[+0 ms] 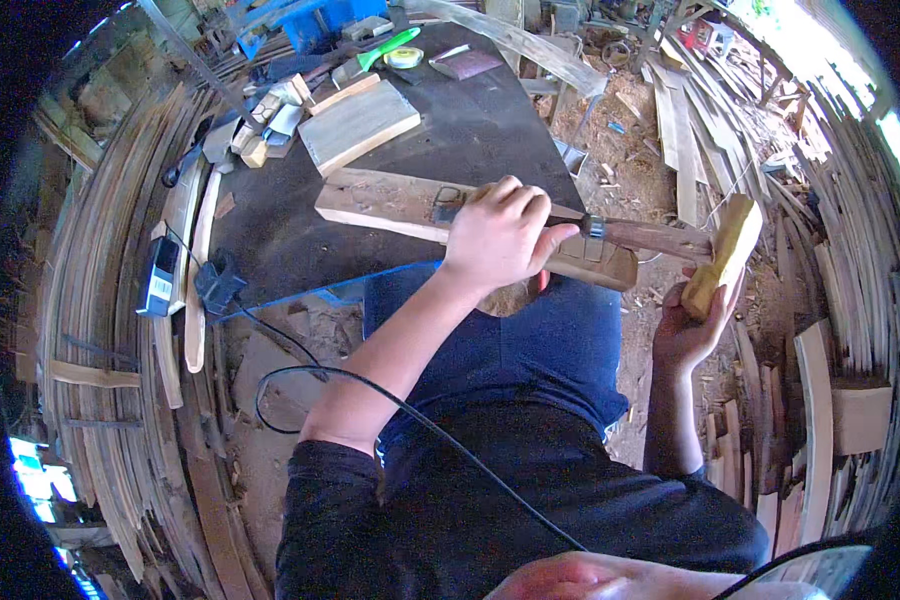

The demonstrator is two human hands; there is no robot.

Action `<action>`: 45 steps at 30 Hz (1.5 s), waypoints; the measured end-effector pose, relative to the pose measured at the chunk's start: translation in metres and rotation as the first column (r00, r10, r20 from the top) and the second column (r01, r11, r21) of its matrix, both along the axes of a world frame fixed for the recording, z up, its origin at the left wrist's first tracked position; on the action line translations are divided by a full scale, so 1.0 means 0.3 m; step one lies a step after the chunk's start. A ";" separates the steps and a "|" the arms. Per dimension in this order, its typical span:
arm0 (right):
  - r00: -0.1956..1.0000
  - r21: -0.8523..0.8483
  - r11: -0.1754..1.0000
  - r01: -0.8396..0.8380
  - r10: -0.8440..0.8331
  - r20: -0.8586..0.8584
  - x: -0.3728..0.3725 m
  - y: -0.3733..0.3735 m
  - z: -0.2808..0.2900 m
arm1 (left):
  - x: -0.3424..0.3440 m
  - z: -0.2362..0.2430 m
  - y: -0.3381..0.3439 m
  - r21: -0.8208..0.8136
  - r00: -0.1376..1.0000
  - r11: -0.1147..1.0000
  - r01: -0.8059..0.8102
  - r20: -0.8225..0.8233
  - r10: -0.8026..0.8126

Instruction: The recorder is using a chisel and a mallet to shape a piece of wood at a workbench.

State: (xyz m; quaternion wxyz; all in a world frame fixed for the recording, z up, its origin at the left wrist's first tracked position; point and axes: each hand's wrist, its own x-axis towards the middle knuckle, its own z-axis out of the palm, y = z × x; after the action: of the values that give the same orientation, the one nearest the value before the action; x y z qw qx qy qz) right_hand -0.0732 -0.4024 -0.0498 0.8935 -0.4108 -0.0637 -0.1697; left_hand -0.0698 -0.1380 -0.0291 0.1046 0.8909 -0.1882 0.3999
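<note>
My left hand (500,235) is closed around a chisel near its metal ferrule. The chisel's brown wooden handle (660,238) points right, its end at the mallet; whether they touch I cannot tell. Its blade is mostly hidden by the hand. Beneath lies a wooden beam (380,203), one end on the dark table (290,240) and the other over my lap, with cut recesses in its side. My right hand (692,325) grips a yellowish wooden mallet (727,250), held tilted. A bit of red shows under my left hand, too hidden to name.
A thick wood block (360,125), a green-handled brush (390,48), a yellow tape measure (403,58) and a flat packet (466,63) lie farther back on the table. A black adapter (219,281) with a cable (440,440) hangs left. Stacked planks (120,330) flank both sides.
</note>
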 end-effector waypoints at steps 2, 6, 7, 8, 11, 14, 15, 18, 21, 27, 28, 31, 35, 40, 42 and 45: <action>0.993 -0.098 0.990 0.106 -0.110 -0.041 -0.002 -0.002 0.003 | 0.018 -0.005 -0.007 0.009 0.998 0.999 0.040 0.039 -0.041; 0.992 -0.046 0.992 -0.122 0.123 0.036 -0.012 -0.056 -0.049 | 0.051 0.017 0.033 0.031 0.994 0.996 0.087 -0.075 -0.084; 0.997 -0.047 0.996 -0.078 0.079 0.007 -0.018 -0.042 -0.040 | 0.054 0.017 0.036 0.030 0.994 0.996 0.083 -0.073 -0.081; 0.999 -0.049 0.998 -0.035 0.034 -0.023 -0.021 -0.035 -0.035 | 0.057 0.016 0.039 0.022 0.993 0.994 0.109 -0.052 -0.107; 0.994 -0.037 0.994 -0.104 0.106 0.039 -0.017 -0.059 -0.053 | 0.059 0.012 0.043 0.015 0.992 0.992 0.127 -0.026 -0.126; 0.994 -0.028 0.995 -0.098 0.100 0.049 -0.021 -0.061 -0.045 | 0.062 0.007 0.037 0.017 0.992 0.992 0.121 -0.024 -0.121; 0.995 -0.028 0.995 -0.091 0.092 0.041 -0.022 -0.067 -0.042 | 0.064 0.005 0.033 0.019 0.993 0.993 0.117 -0.023 -0.116; 0.995 -0.058 0.994 -0.091 0.093 0.029 -0.021 -0.090 -0.048 | 0.062 -0.008 0.032 0.026 0.996 0.996 0.087 -0.020 -0.087; 0.972 -0.189 0.954 -0.231 0.232 -0.018 -0.019 -0.168 -0.071 | 0.052 -0.013 0.033 0.022 0.996 0.996 0.088 0.017 -0.088; 0.919 -0.160 0.909 -0.384 0.359 -0.164 -0.081 -0.252 -0.020 | 0.053 -0.030 0.044 0.046 0.976 0.988 0.146 0.157 -0.151; 0.929 -0.151 0.919 -0.365 0.348 -0.127 -0.090 -0.255 -0.002 | 0.053 -0.027 0.034 0.018 0.978 0.989 0.147 0.145 -0.148; 0.967 -0.383 0.917 0.114 -0.191 -0.170 -0.092 -0.238 0.041 | 0.046 -0.003 0.033 -0.031 0.959 0.980 0.198 0.214 -0.187; 0.997 -0.103 0.993 0.064 -0.069 -0.041 -0.079 -0.220 0.134 | 0.046 -0.013 0.054 -0.075 0.948 0.967 0.244 0.230 -0.222; 0.951 -0.499 0.824 0.267 -0.144 0.272 -0.078 -0.172 0.132 | 0.084 -0.019 0.009 -0.121 0.910 0.958 0.259 0.362 -0.200; 0.667 -0.703 0.078 0.707 -0.406 0.625 -0.062 -0.193 0.123 | 0.096 -0.016 -0.014 -0.135 0.904 0.958 0.252 0.386 -0.183; 0.985 -0.103 0.992 -0.066 0.081 0.151 -0.080 -0.187 0.185 | 0.098 -0.030 -0.015 -0.126 0.908 0.974 0.190 0.400 -0.125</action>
State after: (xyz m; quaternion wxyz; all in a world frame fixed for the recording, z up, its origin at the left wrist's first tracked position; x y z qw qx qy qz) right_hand -0.0974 -0.4585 0.0058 0.8704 -0.4370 -0.1563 -0.1645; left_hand -0.0405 -0.1425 -0.0382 0.1693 0.7640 -0.2434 0.5731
